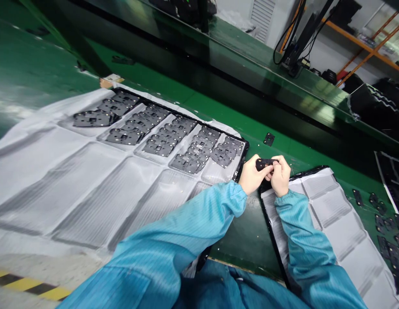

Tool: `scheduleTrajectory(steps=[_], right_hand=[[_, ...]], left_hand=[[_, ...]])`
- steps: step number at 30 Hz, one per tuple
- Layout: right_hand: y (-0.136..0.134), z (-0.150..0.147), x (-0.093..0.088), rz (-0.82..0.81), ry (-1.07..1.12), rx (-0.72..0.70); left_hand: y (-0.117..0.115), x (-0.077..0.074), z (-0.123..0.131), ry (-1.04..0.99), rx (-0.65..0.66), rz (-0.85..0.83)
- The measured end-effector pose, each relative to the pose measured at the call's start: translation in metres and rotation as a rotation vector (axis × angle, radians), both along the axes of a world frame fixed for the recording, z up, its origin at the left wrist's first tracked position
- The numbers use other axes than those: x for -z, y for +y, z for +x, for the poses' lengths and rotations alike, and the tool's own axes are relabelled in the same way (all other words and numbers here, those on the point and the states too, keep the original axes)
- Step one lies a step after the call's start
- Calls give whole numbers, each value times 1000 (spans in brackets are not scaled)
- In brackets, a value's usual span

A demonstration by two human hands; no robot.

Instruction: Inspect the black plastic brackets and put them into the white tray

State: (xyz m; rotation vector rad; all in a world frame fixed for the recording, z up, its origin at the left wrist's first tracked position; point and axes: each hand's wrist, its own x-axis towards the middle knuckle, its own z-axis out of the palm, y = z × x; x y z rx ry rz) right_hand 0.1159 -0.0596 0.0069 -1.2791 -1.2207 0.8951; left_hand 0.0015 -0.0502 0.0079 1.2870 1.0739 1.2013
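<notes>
Between my two hands is a small black plate-like part, pinched at both ends. My left hand closes its thumb and fingers on the left end. At the other end, the thumb and fingers of my right hand grip it too. Both hands are above the green table, in the gap between two lined trays. The left tray, covered with a whitish sheet, has overlapping rows of flat black parts in its far compartments. Just beyond my hands a single black part lies on the table.
On the right stands another lined tray with bare compartments. Loose black parts lie scattered at the far right. A raised dark-green ledge runs along the back. Yellow-black floor tape shows at bottom left.
</notes>
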Motion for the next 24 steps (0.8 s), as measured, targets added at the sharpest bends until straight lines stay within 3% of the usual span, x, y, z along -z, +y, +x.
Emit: scheduleTrajectory(steps=[14, 24], right_hand=[[-1, 4, -5, 55, -176, 19], [0, 7, -4, 66, -466, 82]], left_hand=[[2, 4, 2, -125, -28, -66], [0, 0, -1, 17, -41, -3]])
